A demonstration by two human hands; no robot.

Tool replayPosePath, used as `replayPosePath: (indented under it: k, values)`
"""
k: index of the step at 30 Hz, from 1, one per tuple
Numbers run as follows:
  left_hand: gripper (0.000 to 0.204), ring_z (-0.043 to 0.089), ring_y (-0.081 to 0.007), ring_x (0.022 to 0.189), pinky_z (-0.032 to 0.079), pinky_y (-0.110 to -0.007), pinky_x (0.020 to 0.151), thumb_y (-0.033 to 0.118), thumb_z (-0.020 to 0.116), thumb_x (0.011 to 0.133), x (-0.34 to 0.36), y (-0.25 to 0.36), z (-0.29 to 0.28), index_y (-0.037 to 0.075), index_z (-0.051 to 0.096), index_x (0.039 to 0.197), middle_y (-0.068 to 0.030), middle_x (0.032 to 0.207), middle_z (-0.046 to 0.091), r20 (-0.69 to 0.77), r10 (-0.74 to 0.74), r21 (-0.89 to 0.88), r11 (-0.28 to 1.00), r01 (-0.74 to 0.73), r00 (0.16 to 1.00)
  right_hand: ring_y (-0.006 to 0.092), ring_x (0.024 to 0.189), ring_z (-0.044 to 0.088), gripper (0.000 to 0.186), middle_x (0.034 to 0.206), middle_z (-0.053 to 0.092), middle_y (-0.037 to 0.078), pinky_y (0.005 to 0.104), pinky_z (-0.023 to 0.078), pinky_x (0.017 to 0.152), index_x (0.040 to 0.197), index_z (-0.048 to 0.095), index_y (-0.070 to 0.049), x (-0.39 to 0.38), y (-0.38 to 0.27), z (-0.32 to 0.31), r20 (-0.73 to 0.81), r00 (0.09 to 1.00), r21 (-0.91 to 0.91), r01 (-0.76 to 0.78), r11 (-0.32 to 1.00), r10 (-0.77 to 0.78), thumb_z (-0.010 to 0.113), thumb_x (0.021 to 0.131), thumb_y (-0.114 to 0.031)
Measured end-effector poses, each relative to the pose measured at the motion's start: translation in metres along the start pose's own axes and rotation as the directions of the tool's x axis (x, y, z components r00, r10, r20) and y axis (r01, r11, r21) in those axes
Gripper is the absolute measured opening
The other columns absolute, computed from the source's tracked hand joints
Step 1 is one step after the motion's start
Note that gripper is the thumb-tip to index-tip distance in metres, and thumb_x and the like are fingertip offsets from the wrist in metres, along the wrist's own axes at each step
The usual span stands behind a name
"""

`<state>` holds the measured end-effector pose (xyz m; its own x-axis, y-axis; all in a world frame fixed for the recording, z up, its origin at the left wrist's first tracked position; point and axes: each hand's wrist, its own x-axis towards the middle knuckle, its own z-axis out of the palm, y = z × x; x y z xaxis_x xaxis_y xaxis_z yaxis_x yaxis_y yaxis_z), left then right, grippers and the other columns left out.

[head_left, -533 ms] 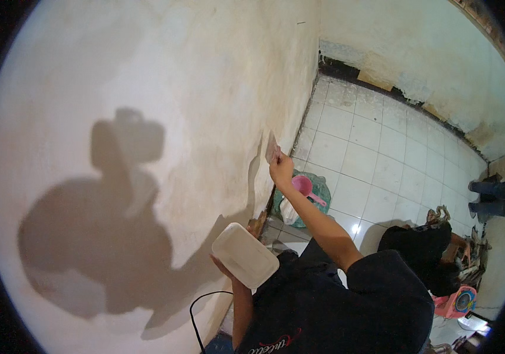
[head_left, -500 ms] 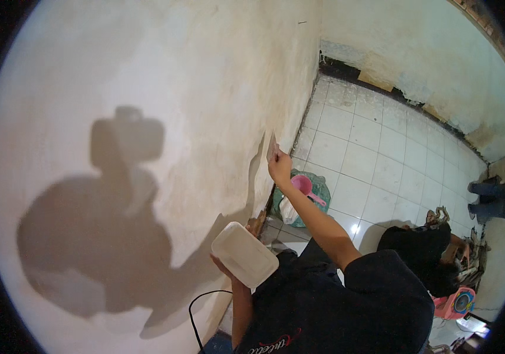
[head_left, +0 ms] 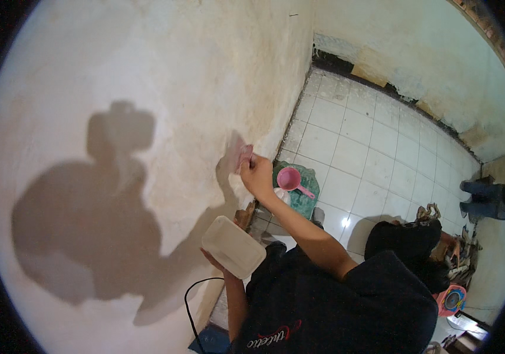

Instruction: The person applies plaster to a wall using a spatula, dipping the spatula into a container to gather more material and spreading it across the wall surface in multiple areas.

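My left hand supports a whitish rectangular plastic tub with rounded corners from its wall side. Most of the left fingers are hidden behind the tub. Ahead of it, my right hand pinches a flat pinkish scraper that is at the surface of the pale, blotchy wall. Whether its edge touches the wall cannot be made out for certain. The wall carries a dark shadow of my head and arm beside the work.
A pink dipper lies on a green plastic sheet or bag on the white tiled floor. To the right a person in black bends low; clutter and a pink, blue-centred object lie beyond. A black cable loops at lower left.
My right hand has moved left and slightly down with the scraper, whose broad pink face now shows. The tub has shifted slightly left and up with my left hand; the view has shifted a little.
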<state>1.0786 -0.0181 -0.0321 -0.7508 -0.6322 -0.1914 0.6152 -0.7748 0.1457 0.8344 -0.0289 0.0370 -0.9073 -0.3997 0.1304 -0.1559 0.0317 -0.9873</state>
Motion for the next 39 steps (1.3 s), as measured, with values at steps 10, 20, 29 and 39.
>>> replayPosePath:
  k: [10, 20, 29, 39]
  values:
    - [0.09, 0.049, -0.0366, 0.122, 0.042, -0.052, 0.102, 0.074, 0.042, 0.084, 0.023, -0.02, -0.03, 0.006, 0.036, 0.142, -0.0186, 0.141, 0.043, -0.102, 0.167, 0.421, 0.9, -0.11, 0.981, 0.0176, 0.054, 0.058, 0.014, 0.062, 0.06, 0.016, 0.0332, 0.046, 0.054, 0.086, 0.062, 0.007, -0.019, -0.056, 0.016, 0.132, 0.985, 0.205, 0.085, 0.975, -0.113, 0.055, 0.085, -0.004]
    - [0.085, 0.051, -0.0328, 0.122, 0.043, -0.049, 0.102, 0.074, 0.039, 0.086, 0.059, -0.109, 0.006, 0.009, 0.042, 0.14, -0.0139, 0.137, 0.049, -0.063, 0.115, 0.253, 0.963, -0.096, 0.991, 0.012, 0.07, 0.062, 0.023, 0.081, 0.067, 0.01, 0.0259, 0.05, 0.057, 0.11, 0.057, 0.004, 0.006, -0.1, -0.208, 0.413, 0.874, 0.072, -0.312, 0.947, 0.256, 0.057, 0.093, -0.011]
    - [0.09, 0.046, -0.0327, 0.128, 0.039, -0.048, 0.107, 0.075, 0.043, 0.083, 0.053, -0.206, 0.037, 0.01, 0.035, 0.145, -0.013, 0.144, 0.043, -0.046, 0.11, 0.135, 0.985, -0.103, 0.993, 0.0065, 0.054, 0.054, 0.015, 0.072, 0.06, 0.003, 0.0224, 0.04, 0.046, 0.107, 0.055, 0.004, -0.002, -0.075, -0.271, 0.593, 0.748, -0.095, -0.302, 0.948, 0.298, 0.051, 0.092, 0.005]
    - [0.092, 0.046, -0.0333, 0.127, 0.038, -0.048, 0.107, 0.077, 0.038, 0.082, 0.081, -0.258, 0.058, 0.006, 0.036, 0.141, -0.0172, 0.141, 0.044, -0.037, -0.041, 0.063, 0.997, 0.044, 0.998, 0.0468, 0.061, 0.059, 0.012, 0.067, 0.058, 0.03, 0.0512, 0.047, 0.054, 0.086, 0.053, 0.006, 0.018, -0.065, -0.272, 0.614, 0.784, -0.605, 0.398, 0.689, 0.087, 0.056, 0.082, -0.005]
